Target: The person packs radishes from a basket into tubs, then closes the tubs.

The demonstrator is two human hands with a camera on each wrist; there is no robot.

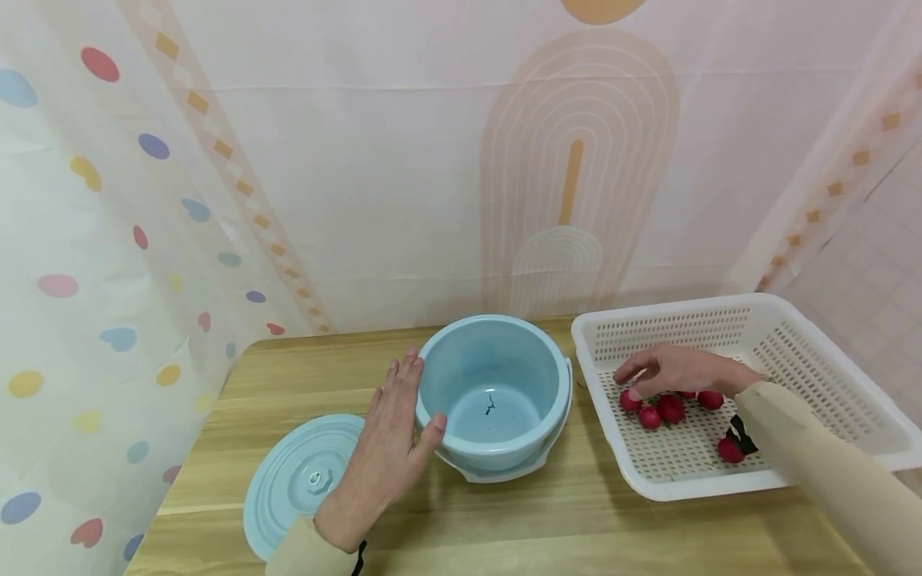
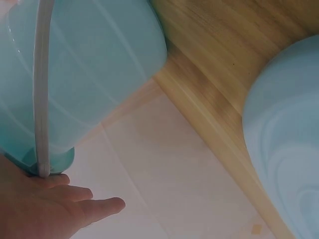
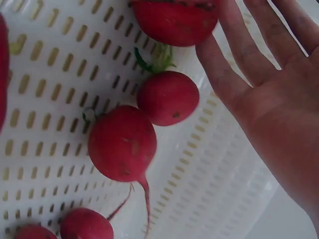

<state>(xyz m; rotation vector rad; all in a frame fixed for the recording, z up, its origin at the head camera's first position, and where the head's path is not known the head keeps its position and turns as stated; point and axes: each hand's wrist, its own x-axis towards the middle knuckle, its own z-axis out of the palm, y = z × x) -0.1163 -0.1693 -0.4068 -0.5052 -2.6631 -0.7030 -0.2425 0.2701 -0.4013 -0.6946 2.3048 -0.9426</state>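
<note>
A light blue bucket (image 1: 493, 456) with a pale handle (image 2: 42, 89) stands mid-table, a small dark green scrap (image 1: 491, 404) on its inner floor. My left hand (image 1: 389, 432) rests against the bucket's left rim, fingers extended. Over the white perforated basket (image 1: 691, 485), my right hand (image 1: 673, 372) reaches down among several red radishes (image 1: 671, 409). Its fingertips are right at one radish (image 3: 174, 22), the fingers spread and nearly straight beside it in the right wrist view. Another radish (image 1: 731, 450) with dark leaves lies nearer the basket's front.
A round light blue lid (image 1: 277, 480) lies on the wooden table (image 1: 562, 524) left of the bucket, partly behind my left forearm. The basket's left wall stands close to the bucket's handle. Behind the table hangs a patterned curtain (image 1: 374, 176).
</note>
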